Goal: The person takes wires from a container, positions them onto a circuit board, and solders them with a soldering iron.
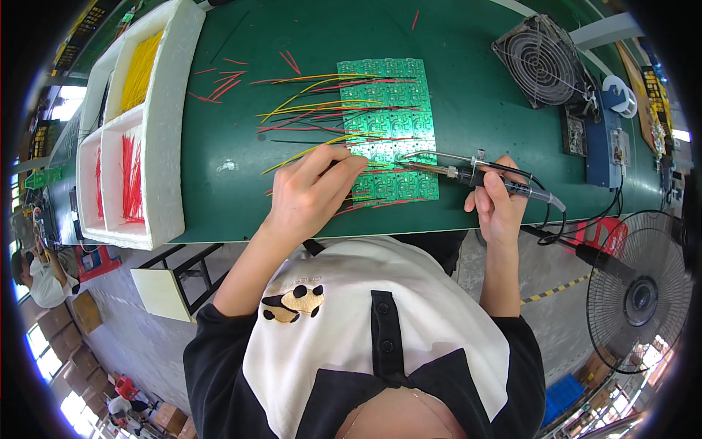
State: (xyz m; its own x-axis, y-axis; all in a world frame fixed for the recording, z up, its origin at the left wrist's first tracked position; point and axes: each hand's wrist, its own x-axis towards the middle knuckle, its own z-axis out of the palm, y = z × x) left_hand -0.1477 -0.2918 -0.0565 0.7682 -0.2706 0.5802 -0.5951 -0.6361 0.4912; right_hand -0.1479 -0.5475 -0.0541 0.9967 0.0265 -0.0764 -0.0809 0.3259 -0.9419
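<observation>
A panel of green circuit boards (406, 95) lies on the green table. Red, yellow and black wires (292, 159) run across it, many sticking out past its left edge. My left hand (311, 189) is closed in a pinch over the panel's lower left part, on a thin wire that looks yellow; its fingertips partly hide it. With my right hand (500, 201) I grip a soldering iron (463, 175), its tip pointing left at the panel near my left fingertips. A thin metal tube (439, 154) fixed to the iron reaches along above its tip.
At the left stands a white foam box (164, 132) with yellow wires (142, 69) and red wires (131, 175) in compartments. Loose red offcuts (225, 86) lie beside it. A square fan (540, 62), a blue unit with a spool (620, 99) and a cable (545, 227) are at the right.
</observation>
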